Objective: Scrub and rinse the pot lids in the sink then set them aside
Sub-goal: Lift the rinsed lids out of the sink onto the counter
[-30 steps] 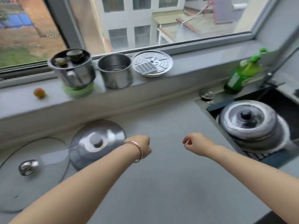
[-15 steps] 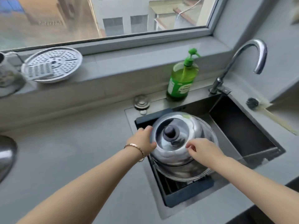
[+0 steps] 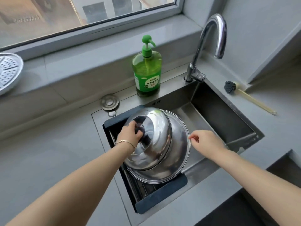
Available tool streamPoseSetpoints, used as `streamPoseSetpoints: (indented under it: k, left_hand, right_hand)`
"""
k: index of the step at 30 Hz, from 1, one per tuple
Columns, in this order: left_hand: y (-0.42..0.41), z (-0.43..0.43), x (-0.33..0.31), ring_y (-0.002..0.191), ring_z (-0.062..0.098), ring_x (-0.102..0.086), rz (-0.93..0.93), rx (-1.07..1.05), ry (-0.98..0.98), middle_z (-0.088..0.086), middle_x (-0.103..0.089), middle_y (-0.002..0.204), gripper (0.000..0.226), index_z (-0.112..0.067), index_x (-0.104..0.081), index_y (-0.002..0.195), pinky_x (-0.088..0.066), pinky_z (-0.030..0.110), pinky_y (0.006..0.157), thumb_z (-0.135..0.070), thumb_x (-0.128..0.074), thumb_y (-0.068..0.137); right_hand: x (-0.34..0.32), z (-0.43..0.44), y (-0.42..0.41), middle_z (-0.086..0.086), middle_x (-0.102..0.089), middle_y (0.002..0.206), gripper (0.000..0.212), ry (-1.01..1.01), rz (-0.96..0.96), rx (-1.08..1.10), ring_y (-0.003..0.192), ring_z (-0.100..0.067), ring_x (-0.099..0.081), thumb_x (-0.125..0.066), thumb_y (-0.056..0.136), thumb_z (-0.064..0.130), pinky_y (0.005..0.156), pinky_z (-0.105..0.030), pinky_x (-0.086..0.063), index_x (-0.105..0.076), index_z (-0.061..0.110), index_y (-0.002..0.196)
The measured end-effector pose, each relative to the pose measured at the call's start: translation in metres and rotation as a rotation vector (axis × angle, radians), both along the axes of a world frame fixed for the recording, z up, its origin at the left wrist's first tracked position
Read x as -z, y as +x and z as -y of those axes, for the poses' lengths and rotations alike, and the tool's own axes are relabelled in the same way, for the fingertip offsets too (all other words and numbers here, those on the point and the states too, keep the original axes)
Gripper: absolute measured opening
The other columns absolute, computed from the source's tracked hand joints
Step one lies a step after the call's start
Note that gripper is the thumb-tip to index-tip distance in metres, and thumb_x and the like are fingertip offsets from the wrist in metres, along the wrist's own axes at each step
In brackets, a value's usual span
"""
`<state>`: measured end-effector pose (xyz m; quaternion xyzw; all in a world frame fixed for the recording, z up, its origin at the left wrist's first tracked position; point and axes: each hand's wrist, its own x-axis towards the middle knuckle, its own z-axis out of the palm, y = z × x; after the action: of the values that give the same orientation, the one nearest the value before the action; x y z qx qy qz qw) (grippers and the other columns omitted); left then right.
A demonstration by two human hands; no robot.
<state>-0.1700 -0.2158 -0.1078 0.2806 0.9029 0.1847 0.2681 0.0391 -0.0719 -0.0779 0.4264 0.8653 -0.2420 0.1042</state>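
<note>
While left hand (image 3: 130, 133) grips knob (image 3: 139, 129), top lid (image 3: 156, 136) tilted; steel, stiff, likely slick; right hand (image 3: 206, 141) loose, empty.

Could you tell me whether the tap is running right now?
Off: no stream falls from the faucet spout into the sink.

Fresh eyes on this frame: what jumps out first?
The domed steel lid, tilted on a wider lid over the drain rack in the sink, with the left hand gripping its knob. Then the bright green soap bottle behind the sink, and the right hand by the wider lid's rim.
</note>
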Motion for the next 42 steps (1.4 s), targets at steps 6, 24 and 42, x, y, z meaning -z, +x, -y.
streamPoseSetpoints:
  k: [6, 24, 42]
  left_hand:
    - [-0.013, 0.041, -0.027, 0.063, 0.018, -0.050, -0.026, -0.126, 0.275, 0.000, -0.056, 0.072, 0.004, -0.017, -0.050, 0.094, -0.040, 0.027, 0.056, -0.019, -0.049, 0.091]
    - [-0.043, 0.140, -0.038, 0.061, 0.027, -0.056, 0.042, -0.396, 0.428, 0.000, -0.059, 0.070, 0.021, -0.034, -0.047, 0.079, -0.052, 0.042, 0.062, -0.018, -0.054, 0.091]
    - [-0.010, 0.116, -0.056, 0.039, 0.005, -0.055, 0.496, -0.613, 0.739, -0.004, -0.059, 0.052, 0.013, -0.017, -0.052, 0.097, -0.050, 0.022, 0.041, -0.013, -0.039, 0.098]
  right_hand:
    - [0.005, 0.020, -0.035, -0.002, -0.051, 0.125, 0.032, 0.026, -0.038, -0.126, 0.108, -0.025, -0.056, -0.048, 0.093, 0.025, 0.086, -0.031, -0.043, -0.057, 0.020, 0.123]
    - [0.052, 0.081, -0.179, -0.010, -0.056, 0.119, 0.039, 0.123, 0.239, -0.464, 0.108, -0.029, -0.057, -0.052, 0.091, 0.041, 0.075, -0.031, -0.043, -0.048, 0.013, 0.117]
    - [-0.082, 0.054, -0.130, -0.003, -0.065, 0.103, 0.031, 0.765, 0.273, -0.734, 0.095, -0.026, -0.063, -0.052, 0.085, 0.007, 0.045, -0.024, -0.014, -0.045, 0.015, 0.114]
